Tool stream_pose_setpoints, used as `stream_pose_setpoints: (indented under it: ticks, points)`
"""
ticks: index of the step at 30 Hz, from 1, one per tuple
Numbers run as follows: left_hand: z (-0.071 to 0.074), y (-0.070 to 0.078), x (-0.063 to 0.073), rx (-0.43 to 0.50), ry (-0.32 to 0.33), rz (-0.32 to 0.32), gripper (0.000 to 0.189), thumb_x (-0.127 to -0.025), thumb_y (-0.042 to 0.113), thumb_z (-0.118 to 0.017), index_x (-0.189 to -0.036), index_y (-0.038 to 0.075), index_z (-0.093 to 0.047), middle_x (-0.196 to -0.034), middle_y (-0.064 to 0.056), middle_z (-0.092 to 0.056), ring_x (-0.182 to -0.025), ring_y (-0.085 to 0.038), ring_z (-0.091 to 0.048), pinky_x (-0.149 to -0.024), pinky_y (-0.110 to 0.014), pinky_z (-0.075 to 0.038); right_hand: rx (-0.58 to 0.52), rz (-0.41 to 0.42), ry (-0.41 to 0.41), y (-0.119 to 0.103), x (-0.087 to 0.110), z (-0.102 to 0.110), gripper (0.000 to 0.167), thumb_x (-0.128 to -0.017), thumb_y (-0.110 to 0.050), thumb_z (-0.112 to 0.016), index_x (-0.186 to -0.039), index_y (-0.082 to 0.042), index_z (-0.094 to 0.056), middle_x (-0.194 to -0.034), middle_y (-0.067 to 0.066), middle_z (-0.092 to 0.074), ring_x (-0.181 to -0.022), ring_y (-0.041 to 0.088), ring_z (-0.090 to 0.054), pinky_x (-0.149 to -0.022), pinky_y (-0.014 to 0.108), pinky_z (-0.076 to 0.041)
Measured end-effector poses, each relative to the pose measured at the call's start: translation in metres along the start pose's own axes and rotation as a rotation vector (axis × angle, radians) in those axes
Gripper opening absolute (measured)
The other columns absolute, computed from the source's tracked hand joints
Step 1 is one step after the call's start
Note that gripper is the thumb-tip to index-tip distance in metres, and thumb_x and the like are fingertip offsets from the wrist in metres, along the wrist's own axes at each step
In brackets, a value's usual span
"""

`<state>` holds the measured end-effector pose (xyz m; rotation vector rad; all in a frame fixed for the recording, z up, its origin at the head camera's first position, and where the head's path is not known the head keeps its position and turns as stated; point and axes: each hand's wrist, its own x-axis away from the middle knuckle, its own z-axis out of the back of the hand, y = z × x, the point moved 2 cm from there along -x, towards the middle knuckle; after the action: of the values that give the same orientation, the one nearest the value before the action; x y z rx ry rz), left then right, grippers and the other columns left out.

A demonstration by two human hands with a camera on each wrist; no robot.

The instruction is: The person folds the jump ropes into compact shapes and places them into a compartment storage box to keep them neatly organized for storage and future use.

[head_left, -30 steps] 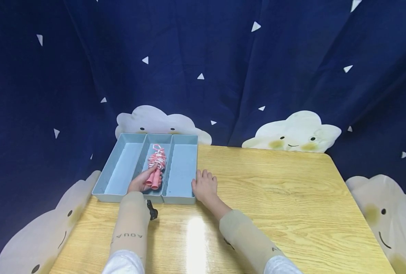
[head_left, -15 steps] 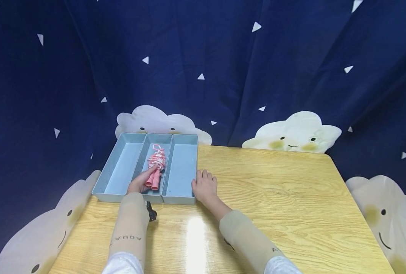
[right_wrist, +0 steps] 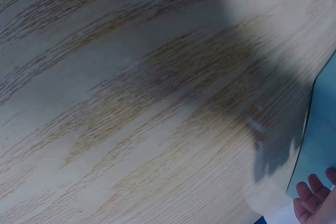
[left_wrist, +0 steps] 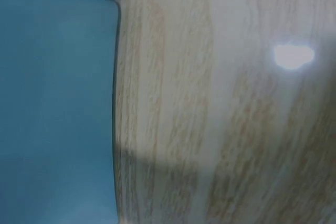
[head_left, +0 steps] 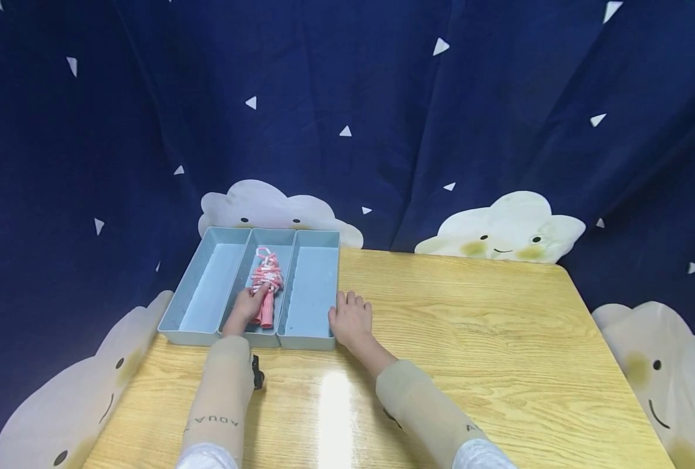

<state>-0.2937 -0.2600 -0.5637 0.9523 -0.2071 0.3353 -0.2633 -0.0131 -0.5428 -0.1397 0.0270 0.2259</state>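
Observation:
A jump rope (head_left: 268,277), its pink and white beaded cord bundled around the middle, lies lengthwise in the middle blue bin (head_left: 284,242). Its loop points to the back and its two pink handles to the front. My left hand (head_left: 249,306) grips it from the left side, thumb at the top of the handles; part of one handle is hidden by the hand. With relaxed fingers, my right hand (head_left: 353,320) rests against the outer side of the right blue bin (head_left: 314,286). Its fingertips also show beside that bin in the right wrist view.
The left blue bin (head_left: 212,286) completes a row of three, side by side on the left of the wooden table (head_left: 470,326). A dark blue curtain (head_left: 382,98) with white clouds and triangles hangs behind. The left wrist view shows the bins' outer walls (left_wrist: 58,103).
My left hand has turned over from partly beneath the handles to their left side, its far fingers now hidden. The jump rope has shifted slightly left. The right hand stays still.

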Motion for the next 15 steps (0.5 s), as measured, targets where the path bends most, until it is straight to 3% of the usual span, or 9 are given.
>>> stream_pose_setpoints:
  ticks: [6, 9, 11, 15]
  points:
    - [-0.002, 0.004, 0.001, -0.015, 0.044, -0.019, 0.067, -0.097, 0.042, -0.035, -0.129, -0.016, -0.026, -0.127, -0.037, -0.036, -0.117, -0.043, -0.040, -0.102, -0.049, -0.032, -0.004, 0.000, 0.001, 0.000, 0.000, 0.001, 0.039, -0.096, -0.034, -0.035, -0.126, -0.010, -0.041, -0.109, 0.011, -0.049, -0.098, 0.027, -0.048, -0.082, 0.042, -0.041]
    - [-0.004, -0.002, -0.010, -0.008, 0.053, 0.002, 0.066, -0.097, 0.040, -0.038, -0.129, -0.015, -0.024, -0.129, -0.038, -0.034, -0.121, -0.046, -0.035, -0.104, -0.051, -0.029, 0.000, 0.003, 0.006, 0.000, 0.000, 0.001, 0.038, -0.096, -0.034, -0.035, -0.124, -0.009, -0.041, -0.107, 0.011, -0.049, -0.097, 0.027, -0.048, -0.081, 0.042, -0.041]
    - [-0.007, -0.013, -0.023, -0.006, 0.070, -0.030, 0.067, -0.095, 0.044, -0.039, -0.128, -0.013, -0.027, -0.127, -0.037, -0.036, -0.120, -0.045, -0.037, -0.103, -0.050, -0.031, 0.002, 0.004, 0.004, 0.000, 0.000, 0.001, 0.038, -0.096, -0.034, -0.035, -0.124, -0.009, -0.041, -0.107, 0.011, -0.049, -0.097, 0.026, -0.048, -0.081, 0.042, -0.041]
    - [-0.027, -0.072, -0.088, -0.073, 0.169, -0.112, 0.088, -0.085, 0.067, -0.034, -0.123, -0.012, -0.033, -0.118, -0.035, -0.043, -0.112, -0.046, -0.044, -0.094, -0.053, -0.037, 0.002, 0.002, -0.001, 0.000, 0.000, 0.000, 0.039, -0.096, -0.034, -0.034, -0.124, -0.009, -0.041, -0.109, 0.011, -0.049, -0.098, 0.027, -0.048, -0.082, 0.042, -0.041]
